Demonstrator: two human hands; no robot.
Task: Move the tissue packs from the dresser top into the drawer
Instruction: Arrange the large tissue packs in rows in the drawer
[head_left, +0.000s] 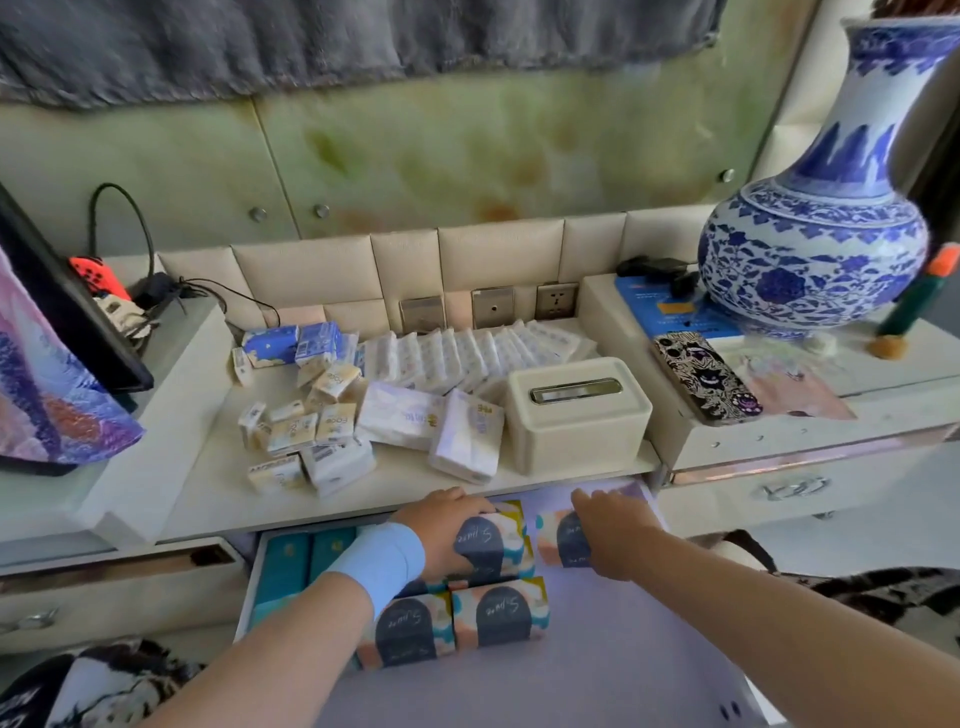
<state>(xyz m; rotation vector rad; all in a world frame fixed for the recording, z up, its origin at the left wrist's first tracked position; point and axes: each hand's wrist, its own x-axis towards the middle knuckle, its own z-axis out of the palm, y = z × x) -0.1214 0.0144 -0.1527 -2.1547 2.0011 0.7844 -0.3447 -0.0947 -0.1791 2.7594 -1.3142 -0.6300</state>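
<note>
Left hand (441, 530) grips a patterned tissue pack (493, 538), right hand (615, 530) a second pack (563, 540); I risk skewed rows crowding the drawer (649, 649).

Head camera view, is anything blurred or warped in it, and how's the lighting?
Head view: wide-angle bending bows the front edge of the dresser top and leans the vase; head view: the far right edge beside the vase is smeared; head view: light soft and even, with a violet cast on the drawer floor.

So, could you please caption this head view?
Left hand and right hand hold tissue packs in the drawer; more crowd the dresser top.
</note>
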